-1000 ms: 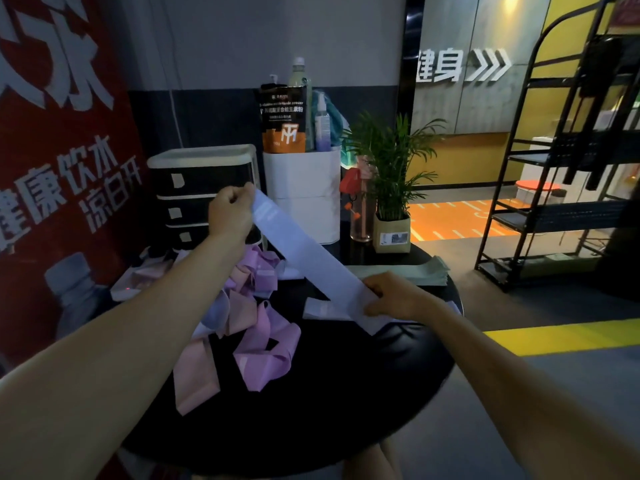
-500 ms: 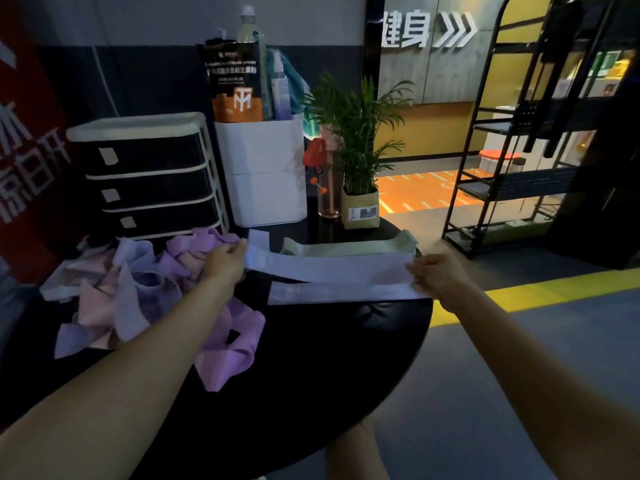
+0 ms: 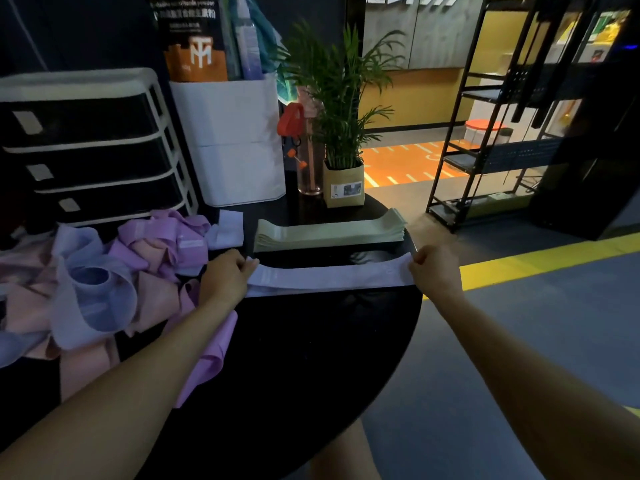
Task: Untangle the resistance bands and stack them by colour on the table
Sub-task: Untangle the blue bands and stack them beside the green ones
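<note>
A pale lavender band (image 3: 329, 277) lies stretched flat across the black round table (image 3: 311, 358), on top of another pale band whose edge shows below it. My left hand (image 3: 227, 277) pinches its left end and my right hand (image 3: 433, 268) pinches its right end. Behind it sits a neat stack of pale green bands (image 3: 329, 232). A tangled heap of purple, pink and lavender bands (image 3: 104, 282) covers the table's left side, partly under my left forearm.
At the table's back stand a black drawer unit (image 3: 90, 147), a white box (image 3: 235, 140) holding bottles, a pink bottle with a red cap (image 3: 306, 150) and a potted plant (image 3: 343, 178). A black metal shelf rack (image 3: 519, 116) stands on the floor to the right.
Both hands brought the lavender band down from a raised slant and laid it flat, pulled straight, over the other pale band. The camera moved closer and to the right.
</note>
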Available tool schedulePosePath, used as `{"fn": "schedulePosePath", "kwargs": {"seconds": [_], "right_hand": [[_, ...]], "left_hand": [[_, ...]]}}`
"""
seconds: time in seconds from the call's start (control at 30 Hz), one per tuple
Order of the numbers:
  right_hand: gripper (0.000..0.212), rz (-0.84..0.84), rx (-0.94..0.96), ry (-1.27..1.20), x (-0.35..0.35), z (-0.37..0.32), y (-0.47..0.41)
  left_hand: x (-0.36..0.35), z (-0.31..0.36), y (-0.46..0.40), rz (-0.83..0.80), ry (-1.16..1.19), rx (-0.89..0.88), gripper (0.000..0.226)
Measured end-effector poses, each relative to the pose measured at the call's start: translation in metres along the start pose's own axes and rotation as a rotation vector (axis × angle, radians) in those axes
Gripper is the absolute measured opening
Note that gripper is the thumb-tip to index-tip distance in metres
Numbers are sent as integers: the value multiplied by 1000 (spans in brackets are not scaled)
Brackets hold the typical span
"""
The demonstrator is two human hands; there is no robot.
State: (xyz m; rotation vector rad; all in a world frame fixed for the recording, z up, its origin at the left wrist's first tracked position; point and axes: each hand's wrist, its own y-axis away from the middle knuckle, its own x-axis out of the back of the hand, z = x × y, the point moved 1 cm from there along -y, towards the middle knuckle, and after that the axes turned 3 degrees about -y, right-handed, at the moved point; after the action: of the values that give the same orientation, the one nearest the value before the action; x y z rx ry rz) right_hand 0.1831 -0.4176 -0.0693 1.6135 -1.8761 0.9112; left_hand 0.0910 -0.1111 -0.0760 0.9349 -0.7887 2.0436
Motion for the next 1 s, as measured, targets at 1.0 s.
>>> {"fn": "schedulePosePath", "kwargs": {"seconds": [1.0], "right_hand": [[50,-235,595,195,-75,-54,57]], "left_hand": [[-7,-22,37,-127,-26,-219,46]]}}
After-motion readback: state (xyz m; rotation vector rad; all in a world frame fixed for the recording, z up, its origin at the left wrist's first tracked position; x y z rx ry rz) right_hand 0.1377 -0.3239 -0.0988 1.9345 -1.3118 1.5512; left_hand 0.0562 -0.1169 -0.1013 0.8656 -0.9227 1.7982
